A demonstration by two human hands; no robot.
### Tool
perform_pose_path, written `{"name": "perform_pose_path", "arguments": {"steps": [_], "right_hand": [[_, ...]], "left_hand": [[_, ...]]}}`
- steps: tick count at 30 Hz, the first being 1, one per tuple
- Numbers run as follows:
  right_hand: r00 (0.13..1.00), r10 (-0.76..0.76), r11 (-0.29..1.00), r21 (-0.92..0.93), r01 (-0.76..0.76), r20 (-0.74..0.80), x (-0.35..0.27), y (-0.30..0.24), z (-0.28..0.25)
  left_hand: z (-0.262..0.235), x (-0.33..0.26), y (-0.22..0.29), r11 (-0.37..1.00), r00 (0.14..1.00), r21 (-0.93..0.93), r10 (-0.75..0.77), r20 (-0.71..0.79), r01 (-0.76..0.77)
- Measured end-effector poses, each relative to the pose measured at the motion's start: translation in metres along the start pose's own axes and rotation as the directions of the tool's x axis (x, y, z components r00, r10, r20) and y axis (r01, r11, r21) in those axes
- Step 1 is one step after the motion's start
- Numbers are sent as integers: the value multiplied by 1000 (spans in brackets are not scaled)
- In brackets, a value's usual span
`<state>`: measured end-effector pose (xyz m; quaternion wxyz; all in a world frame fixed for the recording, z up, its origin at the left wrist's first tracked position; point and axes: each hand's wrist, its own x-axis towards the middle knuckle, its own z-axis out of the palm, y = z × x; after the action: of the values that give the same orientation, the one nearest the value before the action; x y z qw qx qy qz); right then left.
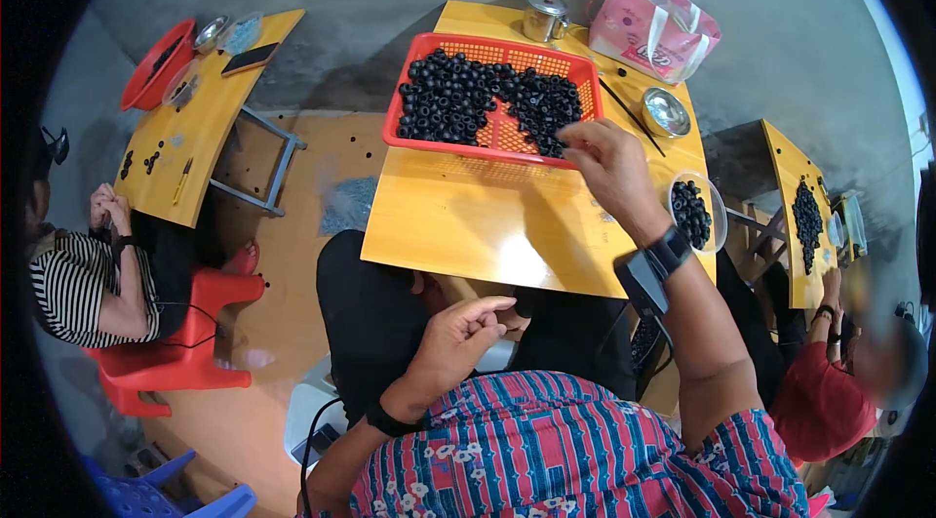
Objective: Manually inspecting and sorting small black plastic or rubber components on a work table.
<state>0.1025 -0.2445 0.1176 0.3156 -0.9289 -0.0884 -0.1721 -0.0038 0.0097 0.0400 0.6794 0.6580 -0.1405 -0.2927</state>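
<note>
A red plastic basket (395, 113) on the yellow table holds many small black ring-like parts (448, 94), with a gap among them where the mesh bottom shows. My right hand (609, 162) is over the basket's near right corner, its fingers bent together beside the parts; whatever the fingertips pinch is hidden. My left hand (456, 338) hovers above my lap, in front of the table edge, with thumb and fingers curled closed. I cannot make out anything inside it. Right of my right wrist stands a clear round tub (720, 216) of similar black parts (690, 211).
A lidded metal mug (546, 19), a pink bag (653, 25), a dark rod (634, 118) and a metal bowl (666, 112) line the table's back and right. Co-workers sit at a left table (210, 133) and a right table (785, 172). A plastic bag (348, 206) lies on the floor.
</note>
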Motion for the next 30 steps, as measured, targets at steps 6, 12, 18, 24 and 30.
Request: {"name": "perform_pose_path", "arguments": {"steps": [6, 12, 18, 24, 30], "right_hand": [[968, -89, 990, -85, 112, 235, 59, 15, 51], [803, 44, 999, -8, -49, 595, 83, 33, 80], [712, 159, 987, -92, -132, 684, 93, 42, 93], [718, 119, 983, 23, -184, 685, 93, 47, 91], [734, 178, 953, 71, -294, 655, 95, 47, 94]], "left_hand": [[-1, 2, -1, 997, 999, -66, -31, 15, 32], [-2, -8, 4, 999, 999, -17, -36, 17, 37], [-5, -6, 8, 1000, 999, -5, -19, 41, 19], [-6, -6, 5, 1000, 999, 0, -4, 48, 4], [-7, -5, -3, 999, 999, -30, 12, 33, -11]]}}
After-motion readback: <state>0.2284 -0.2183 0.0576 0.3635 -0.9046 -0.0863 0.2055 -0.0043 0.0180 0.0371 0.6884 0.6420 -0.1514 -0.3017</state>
